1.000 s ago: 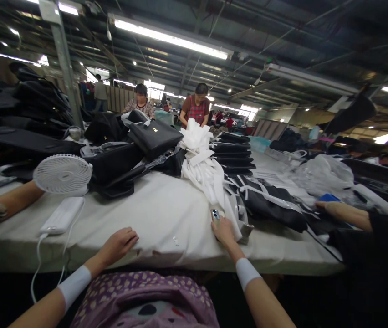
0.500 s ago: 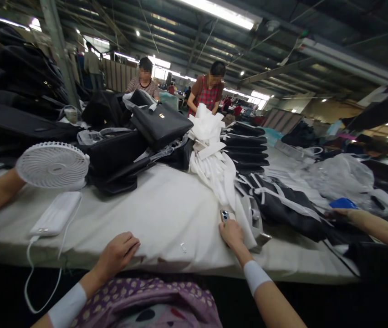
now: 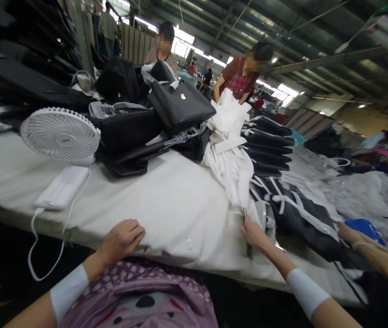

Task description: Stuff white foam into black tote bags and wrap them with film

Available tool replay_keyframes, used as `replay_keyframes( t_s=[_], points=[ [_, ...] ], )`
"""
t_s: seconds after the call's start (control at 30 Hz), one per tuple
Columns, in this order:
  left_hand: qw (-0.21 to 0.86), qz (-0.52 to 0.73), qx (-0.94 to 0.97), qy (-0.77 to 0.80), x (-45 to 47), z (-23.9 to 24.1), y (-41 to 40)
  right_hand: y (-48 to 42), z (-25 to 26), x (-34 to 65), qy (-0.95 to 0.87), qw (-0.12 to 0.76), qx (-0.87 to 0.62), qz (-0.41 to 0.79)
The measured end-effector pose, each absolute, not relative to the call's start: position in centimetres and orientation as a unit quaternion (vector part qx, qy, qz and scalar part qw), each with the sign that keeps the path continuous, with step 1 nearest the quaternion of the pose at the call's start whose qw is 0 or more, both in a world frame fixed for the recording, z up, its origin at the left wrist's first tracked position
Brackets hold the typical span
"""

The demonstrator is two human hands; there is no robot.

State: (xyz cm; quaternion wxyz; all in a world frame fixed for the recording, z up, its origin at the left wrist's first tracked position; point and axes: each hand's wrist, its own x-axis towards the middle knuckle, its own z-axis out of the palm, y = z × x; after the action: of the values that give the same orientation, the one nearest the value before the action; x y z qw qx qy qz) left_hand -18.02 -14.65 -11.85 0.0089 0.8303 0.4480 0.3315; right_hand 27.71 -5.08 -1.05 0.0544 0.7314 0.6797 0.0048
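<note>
My right hand point(image 3: 254, 231) grips a smartphone point(image 3: 245, 214) at the table's front edge, and the phone stands edge-on with its lower end near the cloth. Beside that hand, a bundle of white strips point(image 3: 232, 171) spills down from the pile behind. My left hand point(image 3: 122, 238) rests on the white-covered table point(image 3: 166, 200), its fingers curled together and nothing visible in them. Between my hands lies a small shiny scrap point(image 3: 189, 244), too small to name.
A white fan point(image 3: 60, 135) and white power bank point(image 3: 63, 187) with a cable stand at left. Black bags point(image 3: 180, 107) are heaped behind, with stacked black pieces point(image 3: 269, 146) to their right. A co-worker's arms point(image 3: 371, 250) reach in at right; two people work across the table.
The phone has turned from showing its camera side to edge-on in my right hand. A co-worker's arm behind the fan has gone from view. My left hand stays on the table.
</note>
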Motion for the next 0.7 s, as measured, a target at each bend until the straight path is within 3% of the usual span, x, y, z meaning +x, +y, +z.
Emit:
replay_keyframes(
  t_s=[0.33,0.7],
  points=[
    [-0.014,0.306,0.835,0.457,-18.5,-12.0,-14.8,-6.8,-1.3,30.3,0.646,0.093,0.756,0.049],
    [-0.002,0.308,0.828,0.468,-19.1,-13.1,-15.5,-7.4,-2.1,30.8,0.645,0.060,0.757,0.083]
  ],
)
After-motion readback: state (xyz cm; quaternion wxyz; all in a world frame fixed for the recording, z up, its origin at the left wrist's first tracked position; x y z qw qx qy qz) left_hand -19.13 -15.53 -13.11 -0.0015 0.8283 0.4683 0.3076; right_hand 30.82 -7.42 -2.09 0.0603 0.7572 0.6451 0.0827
